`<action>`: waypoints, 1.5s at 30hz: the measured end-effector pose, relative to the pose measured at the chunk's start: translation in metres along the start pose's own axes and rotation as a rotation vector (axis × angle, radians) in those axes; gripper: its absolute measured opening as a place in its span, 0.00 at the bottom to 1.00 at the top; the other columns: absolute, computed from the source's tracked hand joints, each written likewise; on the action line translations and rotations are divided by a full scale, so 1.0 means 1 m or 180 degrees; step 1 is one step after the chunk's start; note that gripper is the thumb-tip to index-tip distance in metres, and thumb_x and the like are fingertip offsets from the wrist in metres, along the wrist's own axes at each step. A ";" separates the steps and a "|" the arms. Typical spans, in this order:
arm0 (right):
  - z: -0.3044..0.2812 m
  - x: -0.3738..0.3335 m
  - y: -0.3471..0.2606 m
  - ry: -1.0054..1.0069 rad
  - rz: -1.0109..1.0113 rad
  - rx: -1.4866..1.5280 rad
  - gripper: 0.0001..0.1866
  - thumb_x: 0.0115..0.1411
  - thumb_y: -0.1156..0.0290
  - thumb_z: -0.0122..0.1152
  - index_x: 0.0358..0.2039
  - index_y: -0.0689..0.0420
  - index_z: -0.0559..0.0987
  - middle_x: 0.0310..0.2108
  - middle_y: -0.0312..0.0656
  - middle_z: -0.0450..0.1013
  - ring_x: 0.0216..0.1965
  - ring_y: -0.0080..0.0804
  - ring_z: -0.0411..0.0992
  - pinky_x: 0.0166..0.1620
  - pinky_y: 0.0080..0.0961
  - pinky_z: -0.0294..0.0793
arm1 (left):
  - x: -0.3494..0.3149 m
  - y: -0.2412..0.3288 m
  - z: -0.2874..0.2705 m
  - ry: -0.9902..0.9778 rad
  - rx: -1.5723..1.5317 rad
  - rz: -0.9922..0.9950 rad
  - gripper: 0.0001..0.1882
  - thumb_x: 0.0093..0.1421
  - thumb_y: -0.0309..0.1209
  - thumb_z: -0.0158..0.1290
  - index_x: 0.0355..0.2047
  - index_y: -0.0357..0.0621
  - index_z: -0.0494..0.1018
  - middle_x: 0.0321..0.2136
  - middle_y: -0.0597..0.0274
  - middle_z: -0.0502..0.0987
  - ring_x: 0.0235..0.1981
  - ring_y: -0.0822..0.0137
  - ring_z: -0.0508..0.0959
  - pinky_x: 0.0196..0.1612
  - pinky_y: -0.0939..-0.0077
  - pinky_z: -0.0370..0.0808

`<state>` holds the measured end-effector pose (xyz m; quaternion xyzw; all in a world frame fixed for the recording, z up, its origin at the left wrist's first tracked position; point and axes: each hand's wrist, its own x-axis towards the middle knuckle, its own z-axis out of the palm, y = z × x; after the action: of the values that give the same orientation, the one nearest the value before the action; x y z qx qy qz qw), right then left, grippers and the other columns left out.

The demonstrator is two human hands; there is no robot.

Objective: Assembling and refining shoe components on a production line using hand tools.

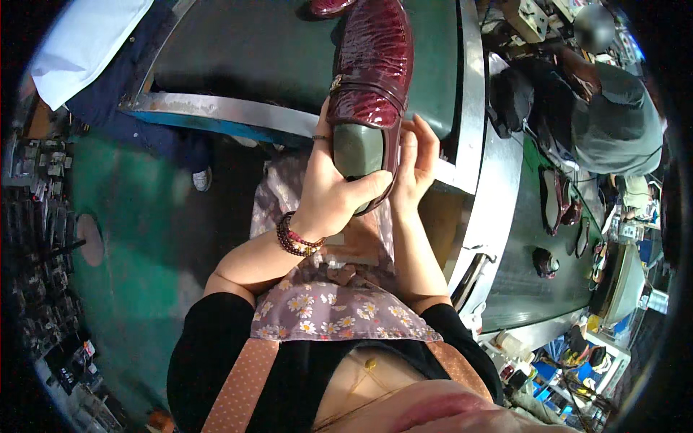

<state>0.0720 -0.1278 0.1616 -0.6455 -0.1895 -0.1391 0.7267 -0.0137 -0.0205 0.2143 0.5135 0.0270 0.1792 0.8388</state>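
Gripping glossy maroon shoe (369, 79) by the heel with left hand (326, 184), toe-forward over near edge of table (231, 108), apparently to steady it; holding right hand (413, 169) loosely curled beside heel, perhaps as support, cannot tell if touching

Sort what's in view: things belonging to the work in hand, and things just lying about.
In hand: glossy dark red shoe, held by the left hand, right hand alongside; grey-green form in its opening.
Apparently lying about: partly visible red shoe on the green worktop; shoes on the bench at right.
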 end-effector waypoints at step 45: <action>-0.063 0.023 0.008 0.0010 -0.1406 -0.2809 0.10 0.46 0.82 0.60 0.32 0.60 0.77 0.21 0.41 0.69 0.23 0.38 0.68 0.26 0.29 0.68 | 0.333 0.055 -0.150 0.0788 0.4508 0.4313 0.23 0.54 0.35 0.58 0.50 0.47 0.70 0.52 0.53 0.67 0.54 0.51 0.67 0.56 0.56 0.63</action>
<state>0.1019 -0.1887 0.1585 -0.8359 -0.2437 -0.3578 0.3375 0.2480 0.2391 0.2380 0.7813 -0.0842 0.6164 0.0491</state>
